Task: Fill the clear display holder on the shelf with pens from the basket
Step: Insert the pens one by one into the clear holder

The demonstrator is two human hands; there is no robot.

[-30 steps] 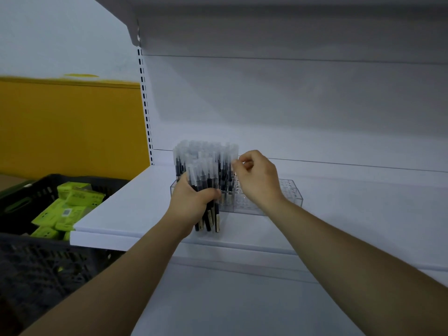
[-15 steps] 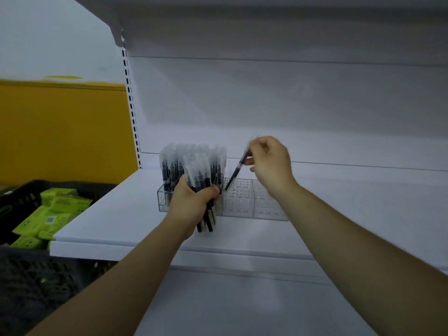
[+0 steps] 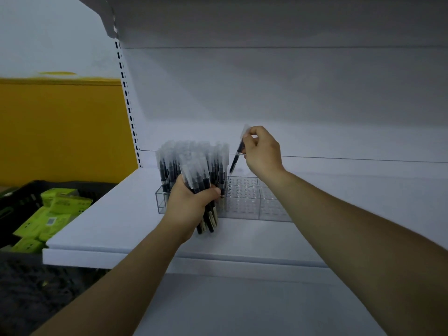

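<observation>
The white shelf (image 3: 109, 221) is running flat across the view, its front lip facing us and its left end stopping at the slotted upright (image 3: 128, 112). Sitting directly on it is the clear display holder (image 3: 252, 204). It is standing level, set back from the lip with its long side lying parallel to the front edge, and its right half is showing a grid of holes.

Bright green cardboard packs (image 3: 52, 214) lie heaped inside the black plastic basket (image 3: 97, 187); a mustard-yellow wall panel (image 3: 60, 129) stands behind.
</observation>
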